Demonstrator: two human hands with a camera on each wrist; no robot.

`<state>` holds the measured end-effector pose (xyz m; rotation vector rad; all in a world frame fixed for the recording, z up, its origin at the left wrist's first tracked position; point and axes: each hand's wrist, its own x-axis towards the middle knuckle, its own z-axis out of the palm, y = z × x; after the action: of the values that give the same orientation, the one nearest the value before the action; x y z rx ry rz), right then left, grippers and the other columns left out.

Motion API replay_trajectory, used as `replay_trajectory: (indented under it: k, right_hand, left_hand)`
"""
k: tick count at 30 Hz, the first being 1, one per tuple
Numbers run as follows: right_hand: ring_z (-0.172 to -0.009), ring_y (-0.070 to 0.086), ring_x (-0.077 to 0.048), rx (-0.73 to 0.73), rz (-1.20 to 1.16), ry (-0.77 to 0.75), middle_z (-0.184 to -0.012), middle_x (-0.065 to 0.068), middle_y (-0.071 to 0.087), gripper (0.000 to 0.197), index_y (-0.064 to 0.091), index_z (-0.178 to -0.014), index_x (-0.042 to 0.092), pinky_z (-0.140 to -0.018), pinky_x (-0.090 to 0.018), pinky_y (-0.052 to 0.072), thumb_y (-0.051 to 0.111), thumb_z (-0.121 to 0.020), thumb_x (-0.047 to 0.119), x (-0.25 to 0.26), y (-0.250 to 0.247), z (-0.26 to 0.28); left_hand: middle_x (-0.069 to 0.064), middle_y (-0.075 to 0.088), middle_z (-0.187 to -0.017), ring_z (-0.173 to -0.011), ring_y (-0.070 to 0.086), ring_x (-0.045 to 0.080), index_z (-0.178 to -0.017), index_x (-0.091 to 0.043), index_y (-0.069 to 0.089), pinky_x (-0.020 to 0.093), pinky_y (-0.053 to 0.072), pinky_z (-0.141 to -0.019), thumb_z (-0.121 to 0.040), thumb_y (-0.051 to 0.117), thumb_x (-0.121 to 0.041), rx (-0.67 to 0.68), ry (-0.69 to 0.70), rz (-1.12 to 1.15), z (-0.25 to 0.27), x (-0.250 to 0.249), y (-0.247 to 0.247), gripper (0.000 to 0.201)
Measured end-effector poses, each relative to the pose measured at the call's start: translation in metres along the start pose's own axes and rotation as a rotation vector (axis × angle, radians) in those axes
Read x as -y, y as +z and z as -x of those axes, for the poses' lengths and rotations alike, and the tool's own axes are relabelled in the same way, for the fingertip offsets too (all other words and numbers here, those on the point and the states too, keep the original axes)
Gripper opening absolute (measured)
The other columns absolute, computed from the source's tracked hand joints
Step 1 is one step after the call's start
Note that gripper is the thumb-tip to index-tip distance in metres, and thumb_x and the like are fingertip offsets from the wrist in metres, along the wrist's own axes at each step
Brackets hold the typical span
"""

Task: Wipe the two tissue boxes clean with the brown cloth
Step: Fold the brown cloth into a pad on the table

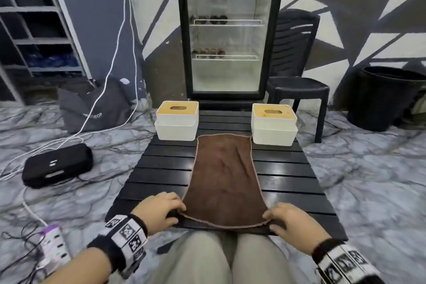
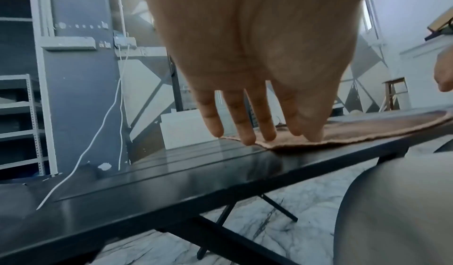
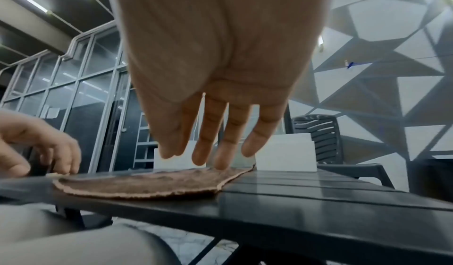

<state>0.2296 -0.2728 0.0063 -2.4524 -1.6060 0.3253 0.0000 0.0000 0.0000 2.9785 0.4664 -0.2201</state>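
The brown cloth (image 1: 224, 175) lies flat along the middle of the black slatted table (image 1: 161, 163). Two white tissue boxes with tan lids stand at its far end, the left box (image 1: 177, 124) and the right box (image 1: 273, 124). My left hand (image 1: 179, 208) is at the cloth's near left corner. In the left wrist view its straight fingers (image 2: 247, 137) touch the cloth (image 2: 355, 131) at its edge. My right hand (image 1: 268, 217) is at the near right corner. Its fingers (image 3: 221, 162) point down, straight, at the cloth (image 3: 147, 184). Neither hand holds anything.
Behind the table stands a glass-door fridge (image 1: 228, 30), with a black chair (image 1: 297, 76) and a black bin (image 1: 389, 97) to its right. A black case (image 1: 57, 163), white cables and a power strip (image 1: 53, 246) lie on the floor at left. My knees (image 1: 212, 258) are under the near edge.
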Motion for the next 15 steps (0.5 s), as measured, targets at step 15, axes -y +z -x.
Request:
replay_trajectory:
  k: [15]
  right_hand:
    - [-0.085,0.051,-0.006,-0.045,-0.144,-0.042,-0.085,0.013,0.057,0.01,0.055,-0.08,0.026,-0.077,-0.018,0.039,0.057,-0.085,0.018,-0.018,0.004,-0.05]
  left_hand:
    - [-0.011,0.067,-0.091,-0.086,0.061,0.005,-0.082,-0.029,0.058,0.027,0.047,-0.083,-0.089,0.061,-0.02,-0.244,-0.049,0.464,-0.049,0.019,-0.002,0.012]
